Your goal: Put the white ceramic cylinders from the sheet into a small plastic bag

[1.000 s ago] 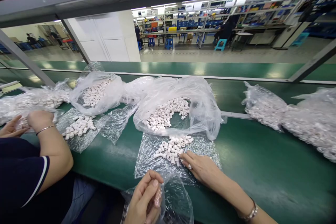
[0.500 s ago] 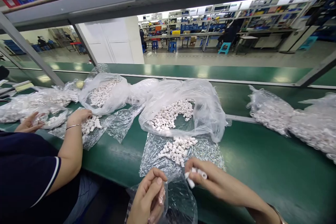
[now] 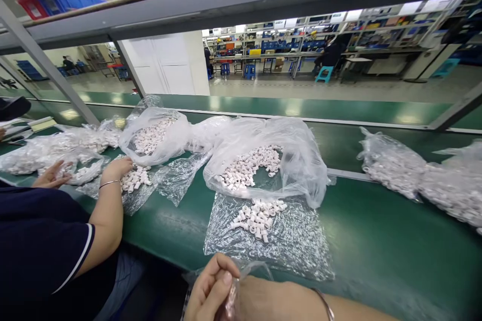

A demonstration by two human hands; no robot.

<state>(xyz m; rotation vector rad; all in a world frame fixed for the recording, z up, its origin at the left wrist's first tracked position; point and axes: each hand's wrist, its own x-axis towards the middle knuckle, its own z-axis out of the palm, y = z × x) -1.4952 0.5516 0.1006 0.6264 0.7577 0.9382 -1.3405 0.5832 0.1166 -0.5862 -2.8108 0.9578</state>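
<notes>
At the bottom edge of the view, near six o'clock, the person's left hand (image 3: 211,287) was curled with thumb and fingers pinched on the rim of a small clear plastic bag (image 3: 235,286), holding it up. The right hand (image 3: 259,298) lay just beside it, toward five o'clock, its forearm crossing the frame and a bracelet (image 3: 324,303) on the wrist; its fingers were hidden behind the bag and the left hand, so their spread could not be told. Just beyond, at twelve o'clock from the hands, a flat clear plastic sheet (image 3: 297,246) lay on the green conveyor belt (image 3: 395,251), bearing a small heap of white ceramic sleeves (image 3: 258,215). Behind it, touching the sheet's far edge, a large open plastic bag (image 3: 301,160) held many more of the same sleeves. At nine o'clock a co-worker in a dark blue shirt (image 3: 41,246) rested one hand (image 3: 119,166) on another heap of sleeves (image 3: 136,179). Toward three o'clock, well apart, closed bags of parts (image 3: 391,163) sat on the belt. Farthest off, shelving and blue stools (image 3: 323,74) stood across the floor.
</notes>
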